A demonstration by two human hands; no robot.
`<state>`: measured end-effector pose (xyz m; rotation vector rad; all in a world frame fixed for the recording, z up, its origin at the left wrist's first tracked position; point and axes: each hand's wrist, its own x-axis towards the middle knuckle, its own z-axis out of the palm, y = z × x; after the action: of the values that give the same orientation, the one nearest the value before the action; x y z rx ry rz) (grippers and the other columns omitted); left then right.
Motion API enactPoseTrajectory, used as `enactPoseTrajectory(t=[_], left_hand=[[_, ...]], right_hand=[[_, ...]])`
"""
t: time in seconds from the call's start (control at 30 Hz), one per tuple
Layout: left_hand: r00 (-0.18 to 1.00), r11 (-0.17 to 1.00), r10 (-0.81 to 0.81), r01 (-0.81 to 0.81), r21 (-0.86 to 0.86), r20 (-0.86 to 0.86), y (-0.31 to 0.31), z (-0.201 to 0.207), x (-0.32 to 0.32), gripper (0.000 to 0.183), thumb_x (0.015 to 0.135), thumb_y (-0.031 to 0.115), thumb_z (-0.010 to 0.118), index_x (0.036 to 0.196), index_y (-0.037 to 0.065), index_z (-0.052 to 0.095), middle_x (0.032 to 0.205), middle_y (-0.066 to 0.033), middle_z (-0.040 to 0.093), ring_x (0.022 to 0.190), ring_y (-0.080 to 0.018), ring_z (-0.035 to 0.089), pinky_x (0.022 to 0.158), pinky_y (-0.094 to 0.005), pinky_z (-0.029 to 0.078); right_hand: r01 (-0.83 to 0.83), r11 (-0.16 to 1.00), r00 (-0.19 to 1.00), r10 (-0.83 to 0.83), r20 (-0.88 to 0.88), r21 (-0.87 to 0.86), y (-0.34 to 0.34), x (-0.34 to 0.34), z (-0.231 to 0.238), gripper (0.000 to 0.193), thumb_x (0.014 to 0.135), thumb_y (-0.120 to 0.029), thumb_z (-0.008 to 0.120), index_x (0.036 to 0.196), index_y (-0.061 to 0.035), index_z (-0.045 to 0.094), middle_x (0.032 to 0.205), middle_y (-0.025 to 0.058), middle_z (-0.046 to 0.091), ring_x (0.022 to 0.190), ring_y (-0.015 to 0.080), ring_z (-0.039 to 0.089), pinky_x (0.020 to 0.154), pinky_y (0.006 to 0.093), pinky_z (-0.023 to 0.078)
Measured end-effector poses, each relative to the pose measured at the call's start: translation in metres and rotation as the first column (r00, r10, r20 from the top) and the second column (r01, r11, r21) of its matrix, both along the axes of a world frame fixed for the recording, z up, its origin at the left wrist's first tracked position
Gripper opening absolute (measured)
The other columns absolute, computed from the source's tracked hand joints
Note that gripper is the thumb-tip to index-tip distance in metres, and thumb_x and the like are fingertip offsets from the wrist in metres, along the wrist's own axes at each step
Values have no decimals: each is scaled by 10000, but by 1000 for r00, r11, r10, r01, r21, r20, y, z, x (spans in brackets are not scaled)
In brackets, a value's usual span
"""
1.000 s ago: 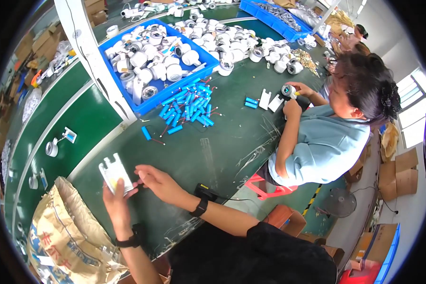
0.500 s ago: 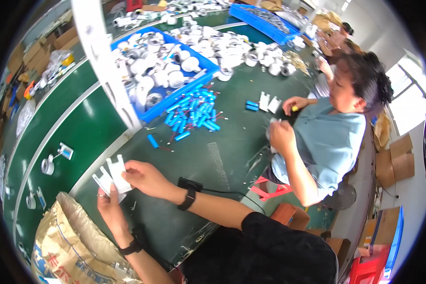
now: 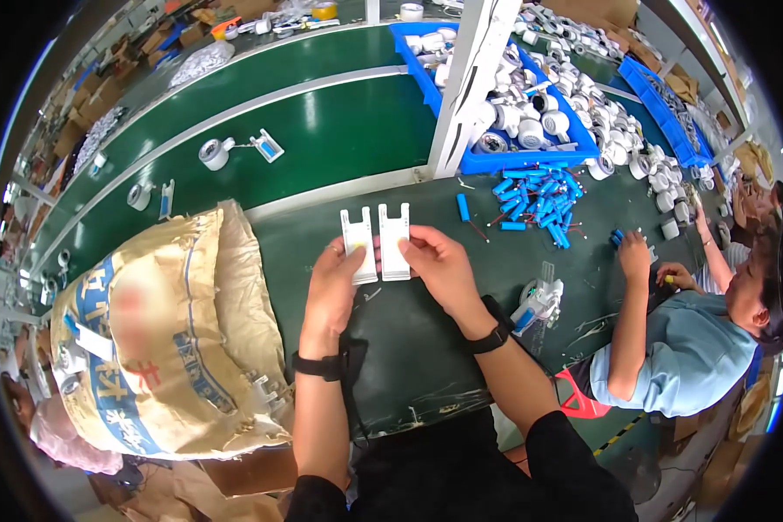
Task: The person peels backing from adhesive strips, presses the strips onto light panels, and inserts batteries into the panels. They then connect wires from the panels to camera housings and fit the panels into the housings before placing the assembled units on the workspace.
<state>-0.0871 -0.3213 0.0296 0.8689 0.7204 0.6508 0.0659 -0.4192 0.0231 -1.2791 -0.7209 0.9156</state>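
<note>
Two flat white plastic brackets, each with a forked top, stand side by side over the green table. My left hand (image 3: 329, 283) pinches the left bracket (image 3: 358, 233) with its thumb on the face. In my right hand (image 3: 444, 268) is the right bracket (image 3: 395, 228), also gripped under the thumb. A narrow gap separates the two pieces, and the fingers behind them are partly hidden. Beyond my right hand lies a heap of blue cylindrical batteries (image 3: 544, 204) with thin wires. One blue battery (image 3: 463, 208) rests apart from the heap.
A large woven sack (image 3: 204, 304) stands left. Behind the batteries is a blue crate (image 3: 531, 158) of white lamp-like housings, beside a metal post (image 3: 470, 87). A white assembly (image 3: 539, 303) lies to the right, near a co-worker in a blue shirt (image 3: 687, 348). A green conveyor (image 3: 322, 130) runs behind.
The view has swung left and levelled, so the sack shows fully. The brackets, tilted and overlapping before, are now upright side by side. A white assembly now lies on the table near the co-worker.
</note>
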Motion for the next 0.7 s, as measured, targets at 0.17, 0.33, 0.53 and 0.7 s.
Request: enactPoseTrajectory(t=[0.17,0.33,0.53,0.7], left_hand=[[960,978,61,-3,208,-274,12,-25,-9,333,1054,216,545,1267,-28,622,1104,-80,696,1009,-137,638,865,-298,511],[822,861,262,38,508,-506,19,-20,-4,293,954,145,692,1174,-46,658,1004,-112,733,858,-157,682,764,-299,537],[516,690,421,353,632,-746,4,0,4,452,855,253,798,1199,-9,665,997,-124,675,900,-282,678,817,-385,546],[469,703,518,242,669,-715,-13,16,-4,480,821,245,828,1222,34,671,1147,-153,638,996,-322,649,897,-417,528]], right_hand=[[108,994,914,-102,393,7,10,-10,-19,270,956,-144,733,1174,7,684,903,52,723,808,78,656,720,260,546],[285,957,738,-188,648,-47,9,-2,-10,220,903,-161,764,1054,-13,702,869,147,742,750,224,732,659,327,567],[324,944,443,-211,871,64,0,-6,-1,209,845,-145,780,1026,-64,715,1056,136,682,872,315,688,765,385,571],[337,903,70,-306,949,266,-73,-20,86,413,806,-191,821,1187,-86,700,1373,172,540,1335,415,449,1092,498,409]])
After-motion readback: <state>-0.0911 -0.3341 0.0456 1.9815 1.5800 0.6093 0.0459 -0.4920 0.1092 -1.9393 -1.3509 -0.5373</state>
